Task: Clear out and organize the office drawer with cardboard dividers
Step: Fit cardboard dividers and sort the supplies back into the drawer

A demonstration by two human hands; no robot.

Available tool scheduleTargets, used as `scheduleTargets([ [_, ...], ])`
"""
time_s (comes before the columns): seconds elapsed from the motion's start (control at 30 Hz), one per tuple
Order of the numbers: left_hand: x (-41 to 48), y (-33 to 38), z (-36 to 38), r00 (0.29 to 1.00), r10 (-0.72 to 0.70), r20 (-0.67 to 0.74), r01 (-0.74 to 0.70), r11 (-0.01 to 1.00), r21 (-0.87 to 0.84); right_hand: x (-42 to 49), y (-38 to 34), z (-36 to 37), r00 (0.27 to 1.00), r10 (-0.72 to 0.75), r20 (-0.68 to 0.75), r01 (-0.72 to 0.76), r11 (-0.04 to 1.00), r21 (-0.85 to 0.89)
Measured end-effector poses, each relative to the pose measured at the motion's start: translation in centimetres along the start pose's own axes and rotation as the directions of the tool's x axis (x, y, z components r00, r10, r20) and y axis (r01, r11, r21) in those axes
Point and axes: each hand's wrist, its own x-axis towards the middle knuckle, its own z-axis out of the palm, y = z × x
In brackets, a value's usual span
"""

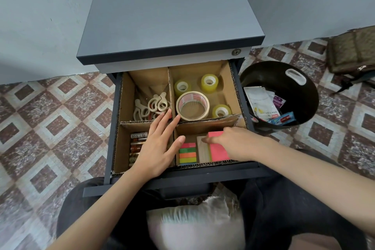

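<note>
Drawer point(203, 170) open, cardboard dividers point(207, 121) fitted, four bays. L hand point(160, 146) flat, fingers straight, lying across centre divider. R hand point(233, 142) grips pink sticky pad point(218, 150) in front-right bay. Risk: pad jams vs. tan pad point(204, 149), so a push may shift the divider.

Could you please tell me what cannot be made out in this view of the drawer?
Head view throughout.
Batteries: the left hand lies over their right ends, so no count.
Pink pad: the right hand gripping it hides its right side.
Packets in the bin: print too small to read.
Backpack: cut off by the right edge.
</note>
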Motion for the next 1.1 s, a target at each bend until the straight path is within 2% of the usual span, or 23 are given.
scheduleTargets([
  [0.13,0.0,0.0,0.0,1.0,-0.001,-0.003,0.001,1.0,-0.01,-0.5,0.0,0.3,0.99,0.039,-0.132,-0.021,0.991,0.134],
  [0.2,0.0,0.0,0.1,1.0,0.001,-0.007,-0.001,1.0,-0.014,-0.5,-0.2,0.5,0.984,0.054,-0.17,-0.031,0.99,0.137],
  [0.33,0.0,0.0,0.1,1.0,0.001,-0.012,-0.002,1.0,-0.015,-0.4,-0.4,0.4,0.986,0.049,-0.157,-0.041,0.998,0.056],
  [0.53,0.1,-0.1,0.1,1.0,0.002,-0.006,-0.002,1.0,-0.015,-0.2,-0.4,0.3,0.976,0.073,-0.207,-0.05,0.992,0.114],
  [0.7,0.1,-0.2,0.1,1.0,0.004,-0.009,-0.004,1.0,-0.023,0.2,-0.1,0.8,0.963,0.084,-0.257,-0.072,0.996,0.054],
  [0.97,0.1,-0.1,0.0,1.0,0.004,-0.022,-0.005,1.0,-0.03,0.0,0.1,1.0,0.959,0.118,-0.258,-0.088,0.988,0.125],
  [1.1,0.1,0.0,-0.2,0.998,-0.04,-0.05,0.035,0.995,-0.095,-1.0,-1.1,0.6,0.957,0.152,-0.248,-0.109,0.977,0.181],
])
